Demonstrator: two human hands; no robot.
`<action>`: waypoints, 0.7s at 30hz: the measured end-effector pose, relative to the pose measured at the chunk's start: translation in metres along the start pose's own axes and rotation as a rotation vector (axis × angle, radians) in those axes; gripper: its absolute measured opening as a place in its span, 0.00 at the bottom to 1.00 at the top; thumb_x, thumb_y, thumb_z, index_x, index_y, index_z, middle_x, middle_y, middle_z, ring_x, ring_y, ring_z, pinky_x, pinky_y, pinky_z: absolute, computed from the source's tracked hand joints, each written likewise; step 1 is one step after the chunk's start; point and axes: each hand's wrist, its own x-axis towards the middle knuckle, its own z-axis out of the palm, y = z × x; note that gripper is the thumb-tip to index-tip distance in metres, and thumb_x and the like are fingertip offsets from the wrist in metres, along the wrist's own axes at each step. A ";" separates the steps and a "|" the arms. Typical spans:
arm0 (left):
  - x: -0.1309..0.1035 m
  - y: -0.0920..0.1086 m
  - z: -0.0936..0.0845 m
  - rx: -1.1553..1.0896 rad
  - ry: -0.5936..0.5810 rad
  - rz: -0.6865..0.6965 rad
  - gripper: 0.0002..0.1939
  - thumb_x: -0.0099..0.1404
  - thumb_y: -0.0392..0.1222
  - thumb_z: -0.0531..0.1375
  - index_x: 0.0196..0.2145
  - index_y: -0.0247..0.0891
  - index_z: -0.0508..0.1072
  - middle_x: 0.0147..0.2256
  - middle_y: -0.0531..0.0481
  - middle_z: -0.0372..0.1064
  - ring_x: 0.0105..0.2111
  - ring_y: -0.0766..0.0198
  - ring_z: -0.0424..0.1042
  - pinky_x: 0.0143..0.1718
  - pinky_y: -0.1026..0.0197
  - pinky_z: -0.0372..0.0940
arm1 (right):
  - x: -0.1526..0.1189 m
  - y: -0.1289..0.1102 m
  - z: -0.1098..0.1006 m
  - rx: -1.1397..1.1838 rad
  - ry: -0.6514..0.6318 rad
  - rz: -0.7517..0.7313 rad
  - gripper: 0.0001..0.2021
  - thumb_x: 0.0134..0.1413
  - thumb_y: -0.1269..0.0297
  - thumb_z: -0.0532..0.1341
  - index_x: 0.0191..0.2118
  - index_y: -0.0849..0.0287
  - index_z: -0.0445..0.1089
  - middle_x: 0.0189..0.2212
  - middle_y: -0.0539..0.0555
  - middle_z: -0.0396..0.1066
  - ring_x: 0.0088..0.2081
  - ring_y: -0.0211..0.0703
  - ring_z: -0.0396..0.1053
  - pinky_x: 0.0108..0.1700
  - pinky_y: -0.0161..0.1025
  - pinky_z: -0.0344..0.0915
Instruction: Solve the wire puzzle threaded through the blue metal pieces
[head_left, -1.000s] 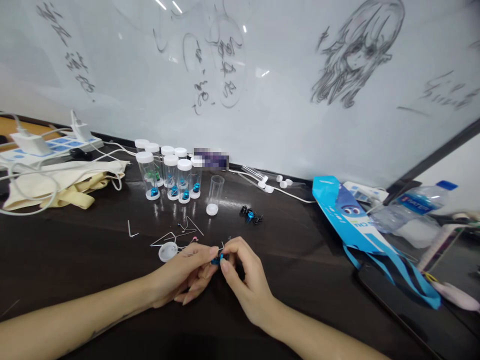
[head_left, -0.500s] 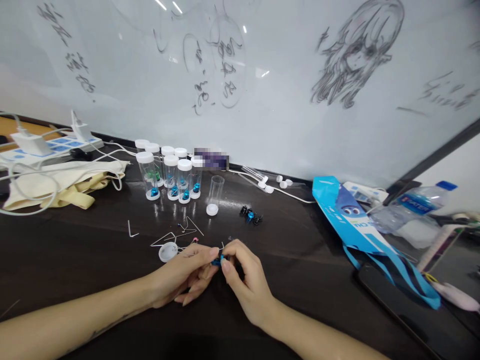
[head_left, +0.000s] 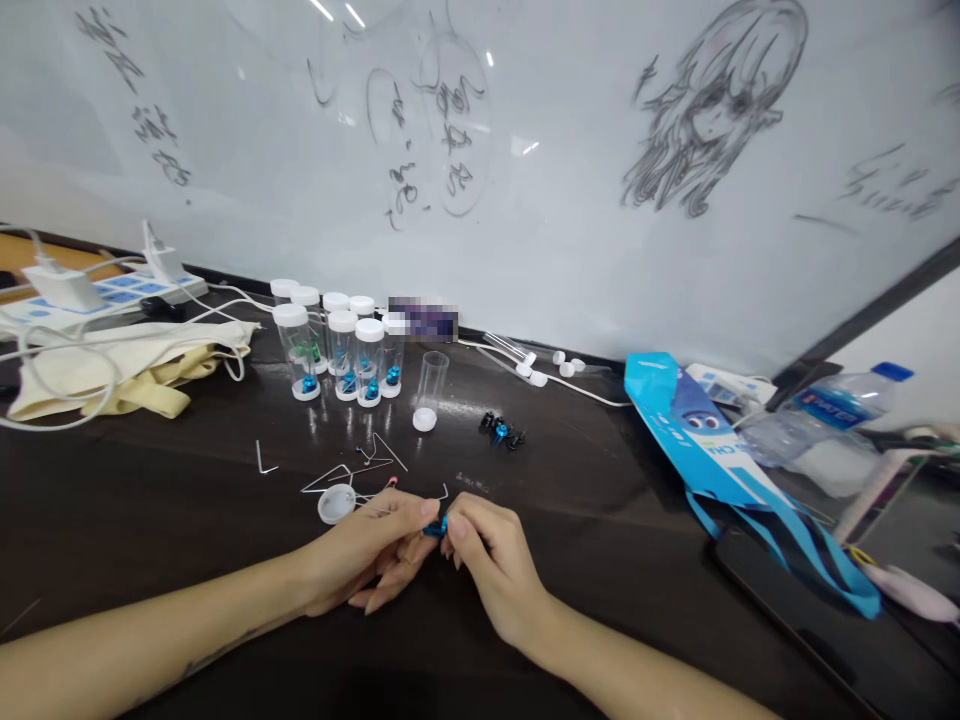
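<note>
A small blue metal part sits between my two hands, low in the middle of the view. My left hand pinches it with thumb and forefinger. From the other side my right hand has its thumb and curled fingers closed at the part's right end. What the right fingertips grip is mostly hidden. The bent tip of a thin metal wire or key shows just beyond the fingers. Left of my left hand lies a white cap, its open side up, with tiny bits inside.
Several capped clear tubes with blue or green parts stand behind. One uncapped tube stands closer. Black and blue small parts lie right of it. Hex keys, a cloth bag, a blue package and a bottle surround them.
My right hand has shifted slightly, its forefinger curling in and down beside the blue part. The left hand stays nearly still.
</note>
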 end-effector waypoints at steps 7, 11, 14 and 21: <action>0.002 0.000 -0.001 -0.017 0.015 0.013 0.26 0.68 0.58 0.53 0.20 0.38 0.62 0.10 0.59 0.53 0.07 0.74 0.52 0.06 0.72 0.42 | 0.000 -0.005 -0.001 -0.042 0.033 -0.023 0.07 0.66 0.65 0.54 0.35 0.58 0.64 0.29 0.50 0.62 0.30 0.39 0.60 0.35 0.37 0.58; 0.001 0.000 0.000 -0.016 0.016 0.004 0.25 0.68 0.58 0.54 0.20 0.37 0.62 0.11 0.60 0.53 0.07 0.75 0.51 0.06 0.73 0.42 | -0.001 -0.004 -0.001 -0.030 0.041 -0.044 0.06 0.65 0.66 0.54 0.36 0.58 0.64 0.31 0.50 0.62 0.31 0.39 0.60 0.35 0.37 0.58; 0.000 0.000 0.000 -0.014 0.003 0.007 0.25 0.66 0.59 0.55 0.21 0.37 0.62 0.11 0.60 0.53 0.07 0.75 0.50 0.06 0.73 0.42 | -0.001 -0.002 -0.001 -0.031 0.035 -0.047 0.08 0.66 0.64 0.53 0.34 0.58 0.64 0.29 0.50 0.62 0.31 0.40 0.60 0.34 0.37 0.57; 0.000 -0.002 -0.001 0.014 -0.019 -0.011 0.25 0.66 0.59 0.56 0.21 0.37 0.63 0.11 0.60 0.55 0.07 0.75 0.51 0.06 0.73 0.42 | -0.001 0.002 0.000 0.041 -0.003 -0.017 0.20 0.70 0.60 0.48 0.24 0.58 0.60 0.23 0.49 0.62 0.27 0.38 0.61 0.32 0.36 0.56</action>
